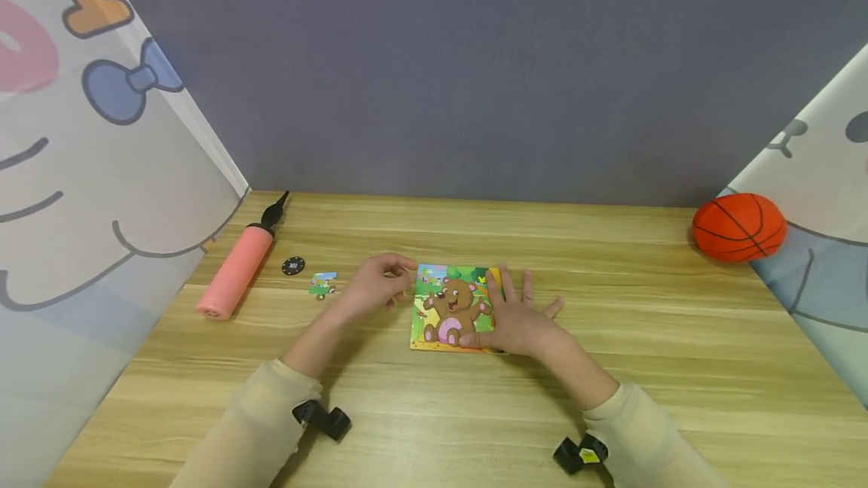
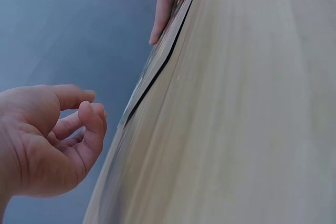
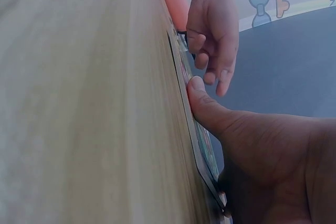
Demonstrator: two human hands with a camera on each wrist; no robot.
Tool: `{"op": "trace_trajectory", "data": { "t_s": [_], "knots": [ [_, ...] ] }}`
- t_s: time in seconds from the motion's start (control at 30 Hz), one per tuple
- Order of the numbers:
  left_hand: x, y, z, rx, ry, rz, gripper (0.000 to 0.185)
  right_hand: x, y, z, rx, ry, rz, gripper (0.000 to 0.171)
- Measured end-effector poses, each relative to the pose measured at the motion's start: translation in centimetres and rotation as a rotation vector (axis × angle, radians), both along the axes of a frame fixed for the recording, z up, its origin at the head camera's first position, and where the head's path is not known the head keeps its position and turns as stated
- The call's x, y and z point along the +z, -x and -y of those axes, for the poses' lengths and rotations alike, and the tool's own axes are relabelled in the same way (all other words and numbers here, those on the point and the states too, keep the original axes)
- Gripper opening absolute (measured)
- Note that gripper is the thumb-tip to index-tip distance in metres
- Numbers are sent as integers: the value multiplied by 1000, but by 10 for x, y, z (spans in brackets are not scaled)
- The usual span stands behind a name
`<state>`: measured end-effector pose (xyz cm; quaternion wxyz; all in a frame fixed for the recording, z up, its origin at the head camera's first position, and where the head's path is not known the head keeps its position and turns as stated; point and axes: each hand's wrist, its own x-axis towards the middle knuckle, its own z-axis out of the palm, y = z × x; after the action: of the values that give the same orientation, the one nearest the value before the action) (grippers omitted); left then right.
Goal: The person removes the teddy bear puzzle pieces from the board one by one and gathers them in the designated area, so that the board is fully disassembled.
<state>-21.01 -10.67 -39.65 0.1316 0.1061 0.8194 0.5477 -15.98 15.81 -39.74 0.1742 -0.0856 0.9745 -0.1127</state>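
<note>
A square bear picture puzzle (image 1: 441,292) lies flat on the wooden table. My right hand (image 1: 518,322) rests on its right side with fingers spread, and in the right wrist view the thumb (image 3: 210,107) presses on the puzzle's face. Just off the puzzle's left edge, my left hand (image 1: 376,281) hovers with loosely curled fingers. The left wrist view shows nothing between the thumb and fingers of that left hand (image 2: 52,140). Left of this hand lies a loose puzzle piece (image 1: 322,284). The puzzle's right part is hidden under my right hand.
A black round chip (image 1: 293,266) lies beyond the loose piece. Further left is a pink hand pump (image 1: 237,273) with a black nozzle. An orange-red ball (image 1: 739,227) sits at the far right corner. A grey wall (image 1: 475,81) rises behind the table.
</note>
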Motion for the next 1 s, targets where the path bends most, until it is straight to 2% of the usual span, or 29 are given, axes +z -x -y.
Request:
{"op": "trace_trajectory", "data": {
  "t_s": [0.23, 0.43, 0.57, 0.77, 1.0],
  "knots": [
    [-1, 3, -12, -25, -22, 5, 27, 0, 1, 0, -5, -7, 1, 129],
    [-2, 4, -22, -17, 11, 12, 25, 1, 2, 1, -6, -5, 3, 129],
    [-4, 5, -28, -28, -34, 45, 27, 1, 2, 1, -3, -4, 9, 129],
    [-7, 6, -36, -79, -135, 94, 28, -1, 2, 2, -3, -18, 18, 129],
    [-10, 7, -43, -64, -132, 97, 27, -2, 2, 1, -9, -21, 17, 129]
  ]
}}
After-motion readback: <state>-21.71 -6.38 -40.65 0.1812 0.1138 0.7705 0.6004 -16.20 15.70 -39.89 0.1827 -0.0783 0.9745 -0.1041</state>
